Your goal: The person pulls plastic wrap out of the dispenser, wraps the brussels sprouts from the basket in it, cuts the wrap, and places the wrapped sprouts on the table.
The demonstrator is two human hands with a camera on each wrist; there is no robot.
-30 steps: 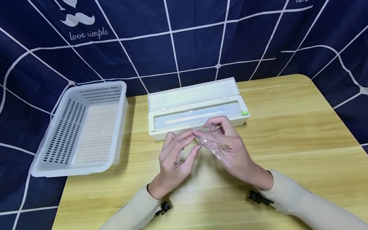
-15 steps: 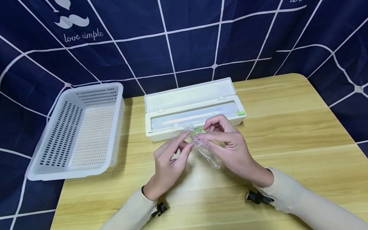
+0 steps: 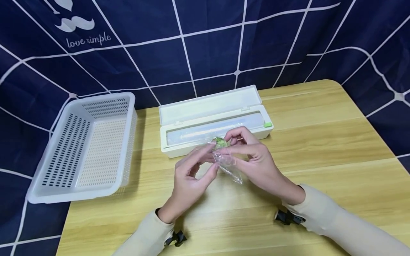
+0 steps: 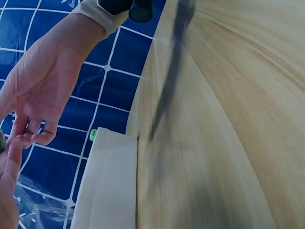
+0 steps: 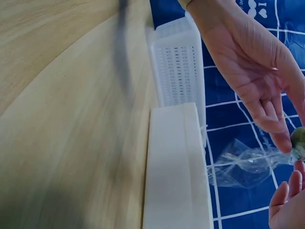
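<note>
A small roundish green piece of produce (image 3: pixel 220 143), its exact kind unclear, is partly wrapped in clear cling film (image 3: pixel 233 173) in the head view. My left hand (image 3: pixel 193 176) holds it from the left, thumb below and fingers behind. From the other side my right hand (image 3: pixel 261 160) pinches the film against it with thumb and index finger. A loose tail of film hangs below the fingers. In the right wrist view the produce (image 5: pixel 298 137) looks olive green at the edge, with crumpled film (image 5: pixel 248 164) trailing away. Fingers hide much of it.
Just beyond the hands stands a white cling film box (image 3: pixel 166 151), its lid up and a film roll (image 3: pixel 221 128) inside. A green slider (image 3: pixel 267 124) sits at its right end. A white perforated basket (image 3: pixel 129 142) stands at the left on the wooden table (image 3: pixel 320 142).
The green produce has come into clearer view between the fingers. The film has slipped from over the right hand to hang below it. The head view has shifted slightly.
</note>
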